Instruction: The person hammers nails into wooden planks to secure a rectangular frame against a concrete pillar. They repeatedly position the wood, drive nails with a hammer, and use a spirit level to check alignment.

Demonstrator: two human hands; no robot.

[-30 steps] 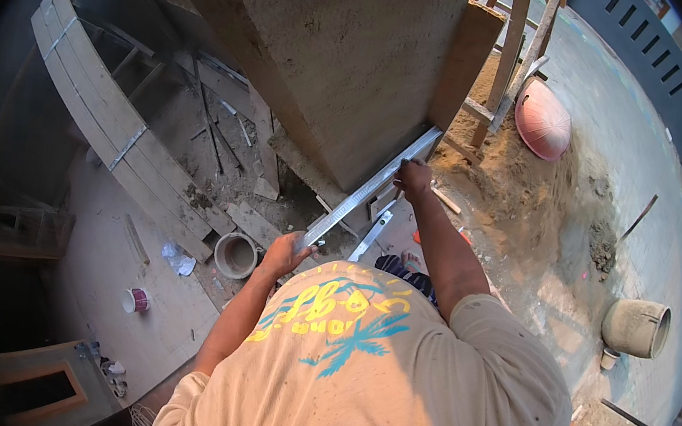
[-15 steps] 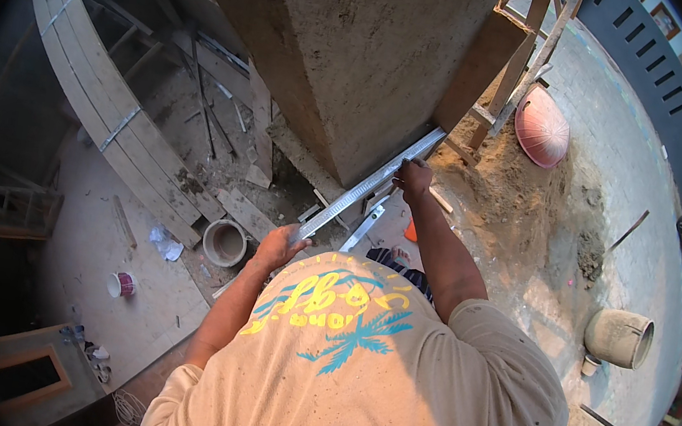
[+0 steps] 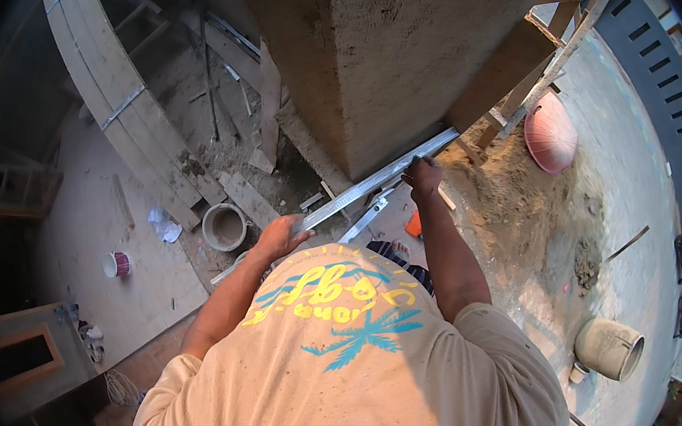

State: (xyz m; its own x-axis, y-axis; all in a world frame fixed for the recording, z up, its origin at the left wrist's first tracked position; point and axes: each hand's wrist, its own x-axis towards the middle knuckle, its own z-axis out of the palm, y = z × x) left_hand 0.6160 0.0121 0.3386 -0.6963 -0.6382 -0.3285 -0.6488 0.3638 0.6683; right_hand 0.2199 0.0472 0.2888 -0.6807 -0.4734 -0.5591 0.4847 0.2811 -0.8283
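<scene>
A long silvery metal straightedge (image 3: 367,187) lies slantwise along the front face of a rough, plastered column (image 3: 409,61). My left hand (image 3: 281,238) is closed round its near, lower-left end, the thumb on top. Further up the bar, my right hand (image 3: 422,178) grips it close to the far end, its fingers partly turned out of sight. A second, shorter metal bar (image 3: 367,218) stands below the straightedge, between my arms. Next to it, an orange object (image 3: 414,225) lies by my right forearm.
Left of me are a round bucket (image 3: 224,227), loose boards (image 3: 248,202) and long planks (image 3: 118,103). Sand (image 3: 520,191) is heaped on the right, with a pink conical hat (image 3: 551,133) by a wooden frame (image 3: 532,83). A large bucket (image 3: 609,348) lies tipped at far right.
The column and surroundings have shifted slightly rightward in view. Both hands keep their hold on the straightedge, which stays at the column's face with little visible movement.
</scene>
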